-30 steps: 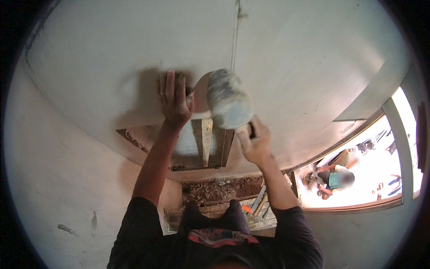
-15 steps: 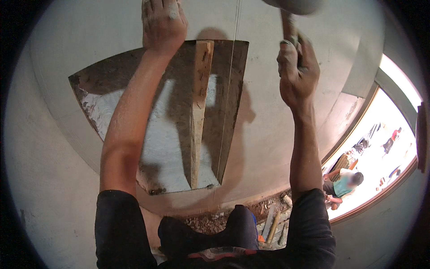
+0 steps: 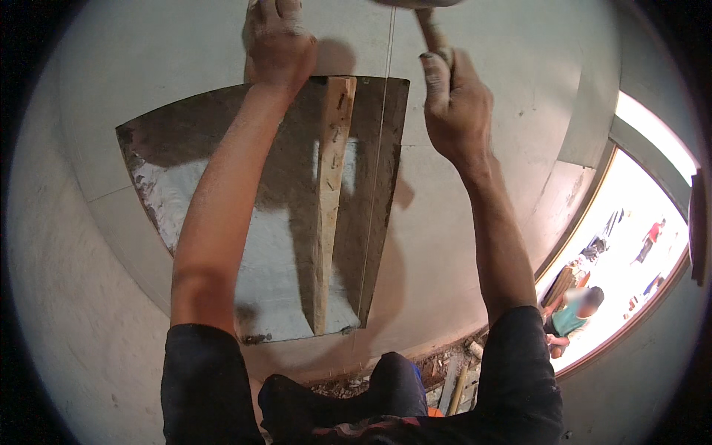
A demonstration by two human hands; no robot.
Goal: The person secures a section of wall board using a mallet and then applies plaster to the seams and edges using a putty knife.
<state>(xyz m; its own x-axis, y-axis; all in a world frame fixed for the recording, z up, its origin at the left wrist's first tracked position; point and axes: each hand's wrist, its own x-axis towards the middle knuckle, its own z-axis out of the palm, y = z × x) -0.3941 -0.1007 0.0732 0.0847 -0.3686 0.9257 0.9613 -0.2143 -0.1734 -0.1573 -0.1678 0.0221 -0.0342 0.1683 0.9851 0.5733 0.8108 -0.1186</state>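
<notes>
Left hand (image 3: 278,41) pressed open against pale plastered wall (image 3: 504,133) for bracing; right hand (image 3: 454,104) fisted around brown wooden tool handle (image 3: 430,31), raised beside it.

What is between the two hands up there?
In the head view, a thin taut string and the top of a wooden batten lie between the left hand and the right hand, which grips a hammer handle.

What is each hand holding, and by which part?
Right hand grips a hammer by its wooden handle. Left hand presses on the wall, holding nothing visible.

Hammer (image 3: 426,18): wooden handle upright, grey head cut off at top edge.
</notes>
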